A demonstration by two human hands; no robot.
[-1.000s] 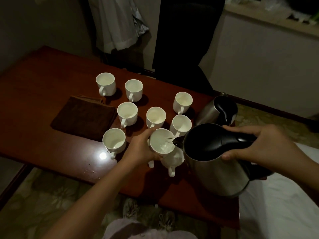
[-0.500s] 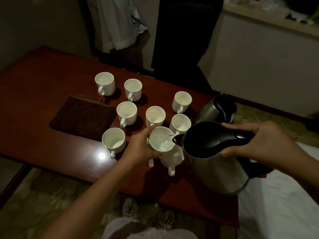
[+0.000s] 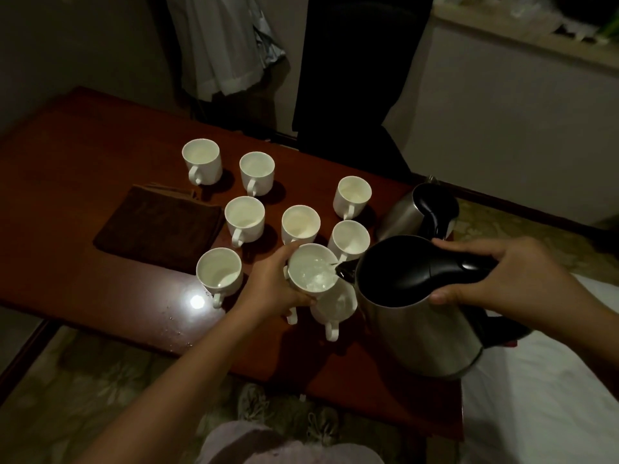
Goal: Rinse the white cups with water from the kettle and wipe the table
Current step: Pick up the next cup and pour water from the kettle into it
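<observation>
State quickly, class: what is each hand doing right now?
Left hand: closed, holding a white cup above the table.
Right hand: closed, fingers gripping the kettle handle, pouring water into that cup.

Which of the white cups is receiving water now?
The cup gripped by the left hand, lifted at the spout of the kettle; the other cups stand on the table.
</observation>
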